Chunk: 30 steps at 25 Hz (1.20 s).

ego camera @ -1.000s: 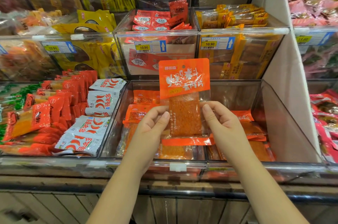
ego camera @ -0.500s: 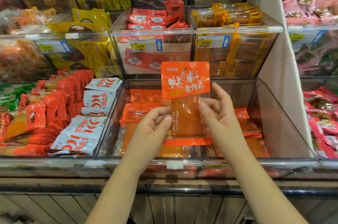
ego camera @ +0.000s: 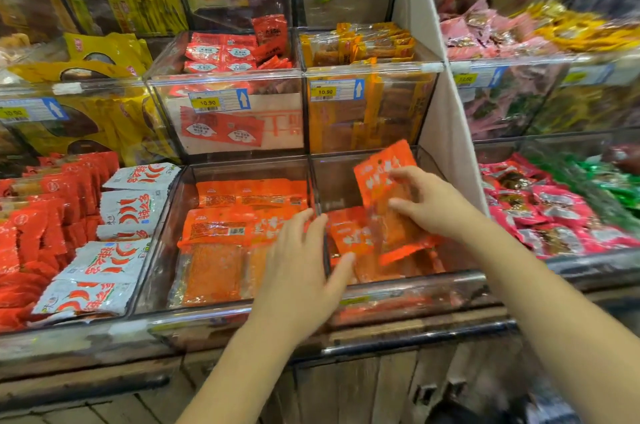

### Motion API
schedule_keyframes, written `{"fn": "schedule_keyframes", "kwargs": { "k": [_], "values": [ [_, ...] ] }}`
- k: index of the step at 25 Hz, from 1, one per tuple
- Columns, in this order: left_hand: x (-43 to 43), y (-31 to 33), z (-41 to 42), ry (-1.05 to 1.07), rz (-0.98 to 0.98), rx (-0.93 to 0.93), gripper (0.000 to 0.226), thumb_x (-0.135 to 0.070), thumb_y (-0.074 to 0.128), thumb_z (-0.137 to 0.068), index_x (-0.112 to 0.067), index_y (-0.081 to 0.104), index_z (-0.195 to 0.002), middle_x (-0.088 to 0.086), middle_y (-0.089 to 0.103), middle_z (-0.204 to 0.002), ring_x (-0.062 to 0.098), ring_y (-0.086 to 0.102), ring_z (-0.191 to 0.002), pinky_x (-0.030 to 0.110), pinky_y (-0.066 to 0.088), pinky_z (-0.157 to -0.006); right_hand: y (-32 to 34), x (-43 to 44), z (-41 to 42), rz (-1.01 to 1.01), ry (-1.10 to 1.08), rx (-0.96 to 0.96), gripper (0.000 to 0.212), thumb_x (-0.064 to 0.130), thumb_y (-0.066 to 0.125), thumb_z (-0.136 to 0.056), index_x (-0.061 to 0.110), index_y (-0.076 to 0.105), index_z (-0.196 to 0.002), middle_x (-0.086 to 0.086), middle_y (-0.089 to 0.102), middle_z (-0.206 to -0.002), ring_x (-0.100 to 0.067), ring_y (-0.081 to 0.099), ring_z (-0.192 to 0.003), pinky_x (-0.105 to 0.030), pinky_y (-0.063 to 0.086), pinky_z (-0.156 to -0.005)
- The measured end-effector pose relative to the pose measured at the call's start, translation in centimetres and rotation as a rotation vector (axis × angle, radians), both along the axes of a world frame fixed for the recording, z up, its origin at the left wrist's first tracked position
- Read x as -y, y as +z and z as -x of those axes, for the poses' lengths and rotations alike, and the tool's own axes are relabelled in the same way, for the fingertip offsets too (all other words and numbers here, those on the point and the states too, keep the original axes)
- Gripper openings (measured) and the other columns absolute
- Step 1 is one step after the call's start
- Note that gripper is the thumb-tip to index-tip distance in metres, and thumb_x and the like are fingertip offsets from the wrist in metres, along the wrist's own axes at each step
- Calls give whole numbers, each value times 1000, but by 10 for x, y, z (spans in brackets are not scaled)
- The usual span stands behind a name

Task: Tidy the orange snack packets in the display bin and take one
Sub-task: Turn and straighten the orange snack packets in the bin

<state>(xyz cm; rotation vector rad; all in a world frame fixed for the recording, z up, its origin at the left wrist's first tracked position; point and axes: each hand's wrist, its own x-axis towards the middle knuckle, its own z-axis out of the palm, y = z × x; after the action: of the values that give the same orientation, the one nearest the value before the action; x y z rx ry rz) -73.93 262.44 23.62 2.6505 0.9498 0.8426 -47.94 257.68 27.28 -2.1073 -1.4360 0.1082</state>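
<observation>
An orange snack packet (ego camera: 375, 169) with a clear window is tilted over the right half of the clear display bin (ego camera: 412, 286). My right hand (ego camera: 420, 205) grips it from the right side. My left hand (ego camera: 304, 271) hovers flat over the bin's middle divider with its fingers spread and nothing in it. More orange packets (ego camera: 239, 226) lie flat in the bin's left half, and a few lie under the held packet on the right. The picture is blurred by motion.
White chilli packets (ego camera: 131, 209) and red packets (ego camera: 41, 229) fill the bins at left. Pink and red packets (ego camera: 550, 215) lie at right beyond a white partition (ego camera: 446, 118). Upper bins hold red packets (ego camera: 228, 53) and yellow-orange packets (ego camera: 363, 46).
The packet was held upright in both hands; now my left hand has let go and dropped toward the bin, and my right hand has carried the packet down and to the right.
</observation>
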Motion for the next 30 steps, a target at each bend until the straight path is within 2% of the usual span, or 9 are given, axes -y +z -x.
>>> {"fn": "schedule_keyframes", "kwargs": {
  "k": [2,4,10,14,21,23,25,27,30],
  "values": [
    [18,3,-25,57,77,-194,99,-77,34,-93,-15,0,-163,10,-16,-169,25,-14,-156,40,-4,-127,-13,6,-12,310,-39,110,63,37,78,-86,23,52,-142,-15,63,-130,-32,60,-120,-32,44,-97],
    [27,6,-42,106,120,-282,117,-89,30,-83,-13,-15,-160,13,-35,-162,28,-28,-152,43,-11,-125,-32,10,-11,537,-54,181,75,44,79,-85,22,45,-148,-17,55,-139,-34,57,-124,-34,44,-102],
    [25,4,-47,125,179,-305,131,-99,27,-70,-14,-15,-160,10,-41,-159,25,-31,-150,44,-2,-124,-46,4,-4,751,-116,515,71,39,60,-99,19,26,-158,-22,11,-164,-39,41,-137,-49,45,-109],
    [26,5,-47,125,195,-319,129,-98,30,-72,-14,-12,-161,9,-41,-159,25,-33,-150,45,0,-125,-44,1,0,818,-69,699,61,42,57,-99,14,42,-151,-14,41,-153,-32,42,-137,-40,39,-109],
    [14,10,-26,-72,277,-301,95,-80,45,-88,-28,13,-162,0,-30,-166,18,-23,-154,46,7,-125,-35,5,3,909,-62,505,67,48,62,-95,15,41,-149,-9,49,-148,-29,51,-134,-40,41,-109],
    [-7,15,4,-212,314,-143,65,-57,53,-98,-34,34,-155,-6,8,-170,8,8,-155,36,19,-126,-32,5,8,827,-105,450,60,45,62,-95,15,46,-144,-11,53,-143,-31,55,-130,-40,46,-107],
    [-35,18,36,-141,227,-3,38,-38,52,-103,-27,56,-139,-3,49,-146,10,43,-137,34,35,-117,-29,-8,32,524,-117,320,36,30,52,-101,10,55,-130,-16,60,-133,-35,59,-122,-42,50,-100],
    [-63,22,63,133,52,-55,33,-34,48,-102,-18,60,-128,5,57,-125,25,56,-121,43,46,-103,-26,-33,73,212,-31,176,26,25,47,-103,8,58,-120,-20,64,-124,-39,61,-116,-43,49,-94],
    [-73,37,88,503,62,-451,45,-44,51,-100,-11,49,-131,15,53,-127,35,56,-120,44,47,-96,-23,-57,122,-6,24,-2,32,17,46,-98,12,55,-128,-18,63,-122,-40,61,-116,-46,51,-92]
  ]
}}
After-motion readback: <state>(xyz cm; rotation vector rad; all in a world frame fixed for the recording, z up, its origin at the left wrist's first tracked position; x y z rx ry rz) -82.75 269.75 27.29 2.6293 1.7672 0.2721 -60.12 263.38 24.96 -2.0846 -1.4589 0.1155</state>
